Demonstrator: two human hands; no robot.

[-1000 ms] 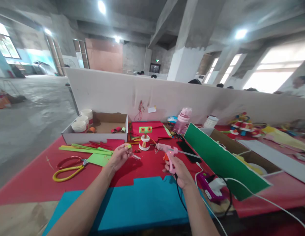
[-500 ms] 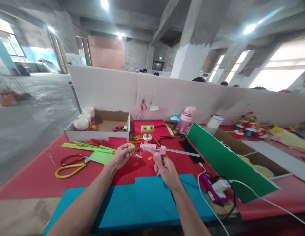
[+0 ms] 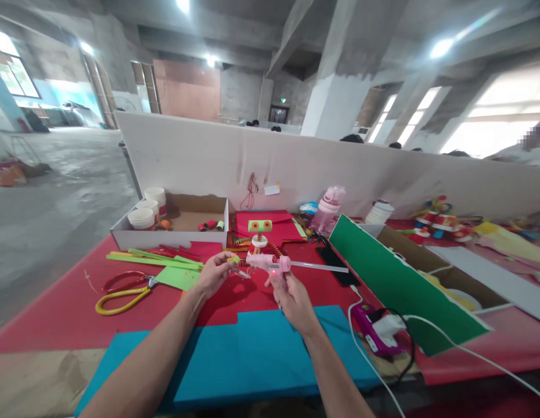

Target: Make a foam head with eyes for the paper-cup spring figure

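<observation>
My right hand [image 3: 291, 299] is wrapped round the handle of a pink glue gun [image 3: 265, 263], whose nozzle points left. A long clear glue stick [image 3: 320, 267] sticks out of its back, and a small red light glows on its side. Between the fingertips of my left hand [image 3: 218, 274] is a small yellow-green paper piece [image 3: 233, 260], close to the nozzle; whether they touch I cannot tell. Just behind the gun stands a paper figure [image 3: 260, 226] with a green roll head, orange eyes and coiled paper arms. The gun hides its lower part.
Scissors [image 3: 126, 299] and green paper strips [image 3: 154, 260] lie at left. Behind them, a white box [image 3: 169, 239] holds paper cups and small rolls. To the right are a phone [image 3: 335, 264], a green-sided box [image 3: 400, 284] and a purple power strip [image 3: 377, 331] with cables. Blue foam [image 3: 261, 360] lies in front.
The glue gun's nozzle and the paper piece in my left hand are slightly closer together. A person has come into view at the far right. The view has shifted a little.
</observation>
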